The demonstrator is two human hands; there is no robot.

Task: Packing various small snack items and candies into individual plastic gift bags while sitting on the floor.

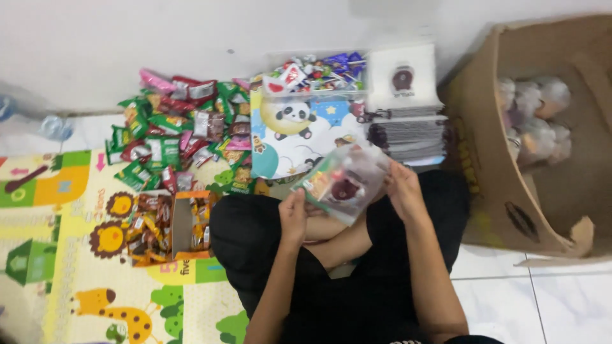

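A home, by the look of it: a room floor of white tiles [561, 306] against a plain white wall [191, 38], partly covered by a child's play mat [70, 255] with cartoon animals, beside a cardboard box [510, 191] and loose snack packets [172, 140].

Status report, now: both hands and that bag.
Left hand and right hand both grip the clear plastic bag over the lap. Snacks show inside. Snack packet pile lies apart on the mat; nothing blocks the hands.
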